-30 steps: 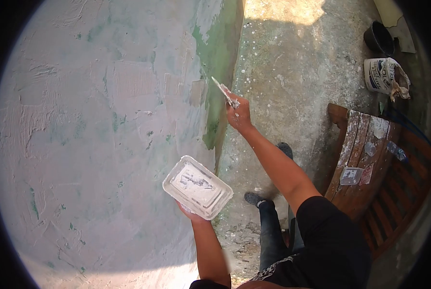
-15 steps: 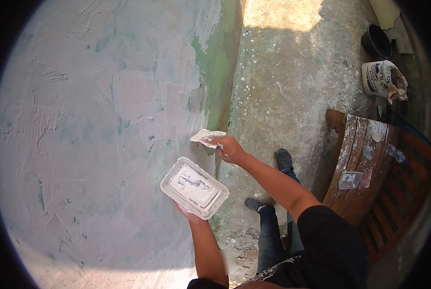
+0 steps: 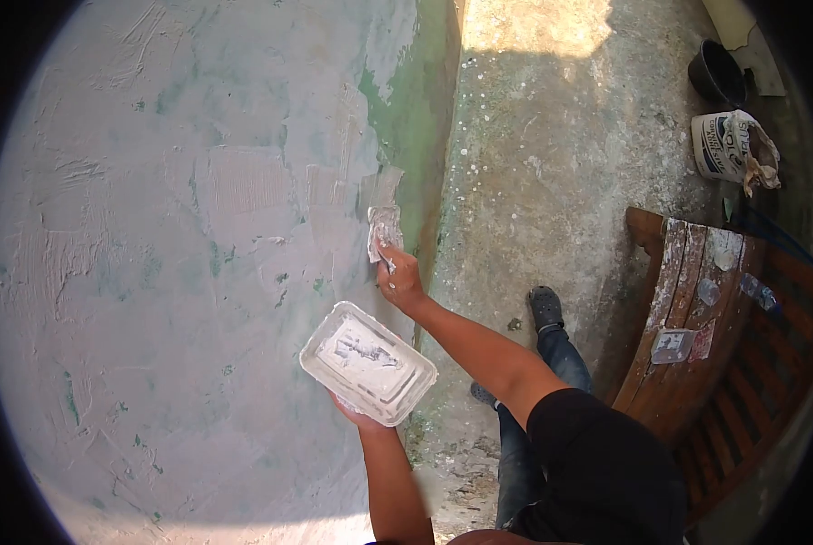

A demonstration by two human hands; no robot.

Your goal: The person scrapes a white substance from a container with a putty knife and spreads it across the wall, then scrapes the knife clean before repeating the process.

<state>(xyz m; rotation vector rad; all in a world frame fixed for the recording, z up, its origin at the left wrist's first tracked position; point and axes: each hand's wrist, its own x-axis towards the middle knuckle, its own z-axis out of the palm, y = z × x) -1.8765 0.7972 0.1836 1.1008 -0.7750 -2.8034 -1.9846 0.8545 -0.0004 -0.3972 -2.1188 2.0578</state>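
Note:
My left hand (image 3: 361,413) grips a rectangular plastic tub (image 3: 370,359) from below; white paste coats its inside and bottom. My right hand (image 3: 399,275) is closed on a flat scraper (image 3: 384,232) smeared with the same paste. The scraper lies against the lower part of the wall (image 3: 198,272), close to its bare green strip (image 3: 416,173). A fresh-looking pale patch shows just above the scraper. Most of the wall bears a whitish, streaky coat with green spots showing through. The fingers of my left hand are mostly hidden under the tub.
On the right stands a wooden bench (image 3: 638,391) with paste stains, a small clear container (image 3: 672,346) and a plastic bottle (image 3: 759,292) on it. Farther off are an open sack (image 3: 720,145) and a black bucket (image 3: 717,74). Speckled concrete floor (image 3: 534,163) runs beside the wall.
My right hand has moved left and up with the scraper, which has turned upright and come against the wall. A pale patch now covers part of the green strip. The tub has barely shifted.

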